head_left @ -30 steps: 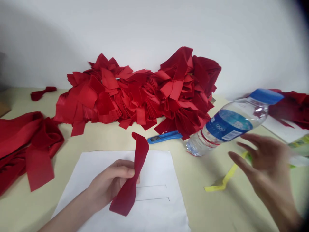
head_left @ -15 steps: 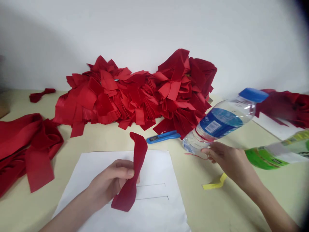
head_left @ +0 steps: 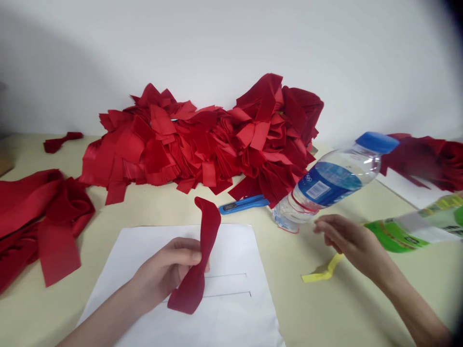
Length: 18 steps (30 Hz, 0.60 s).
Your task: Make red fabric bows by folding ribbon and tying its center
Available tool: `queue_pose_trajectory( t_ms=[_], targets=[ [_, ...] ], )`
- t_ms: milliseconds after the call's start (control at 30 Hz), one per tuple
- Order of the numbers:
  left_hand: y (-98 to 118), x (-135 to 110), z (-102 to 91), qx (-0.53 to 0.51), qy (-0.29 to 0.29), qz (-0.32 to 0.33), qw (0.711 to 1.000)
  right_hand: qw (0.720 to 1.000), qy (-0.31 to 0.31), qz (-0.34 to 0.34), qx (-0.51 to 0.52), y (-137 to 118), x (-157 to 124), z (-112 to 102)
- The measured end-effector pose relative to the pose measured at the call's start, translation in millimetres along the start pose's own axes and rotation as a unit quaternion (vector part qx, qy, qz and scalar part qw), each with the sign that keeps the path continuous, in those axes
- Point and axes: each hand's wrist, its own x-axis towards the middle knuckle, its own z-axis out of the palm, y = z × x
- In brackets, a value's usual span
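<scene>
My left hand (head_left: 164,272) is closed in a pinch on the middle of a dark red fabric strip (head_left: 207,226), held upright over a white sheet of paper (head_left: 231,313) with ruled lines. My right hand (head_left: 349,241) hovers just right of the base of a tilted clear water bottle (head_left: 331,185) with a blue cap and label. Its fingers are curled together; I cannot make out whether they hold anything. A yellow strip (head_left: 320,275) lies on the table under that hand.
A big heap of red fabric pieces (head_left: 202,140) lies against the wall. A blue utility knife (head_left: 242,205) rests in front of it. Red ribbon (head_left: 39,212) lies at the left, a green-labelled bottle (head_left: 415,229) and more red fabric (head_left: 430,156) at the right.
My right hand came in from the right toward the bottle's base, touched near it, then drew back a little with fingers curled. The left hand kept still with the strip.
</scene>
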Motion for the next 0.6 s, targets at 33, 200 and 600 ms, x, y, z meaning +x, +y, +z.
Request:
queue_pose_trajectory(
  t_ms=[33,200,600],
  targets=[
    [0,0,0.5,-0.001,0.002,0.001,1.000,0.999,-0.022,0.002,0.037,-2,3,4],
    [2,0,2.7,-0.006,0.002,-0.006,1.000,0.983,-0.107,-0.008,0.151,-13,16,21],
    [3,2,1.6,0.002,0.005,0.005,1.000,0.974,0.004,0.055,-0.219,-23,16,28]
  ],
)
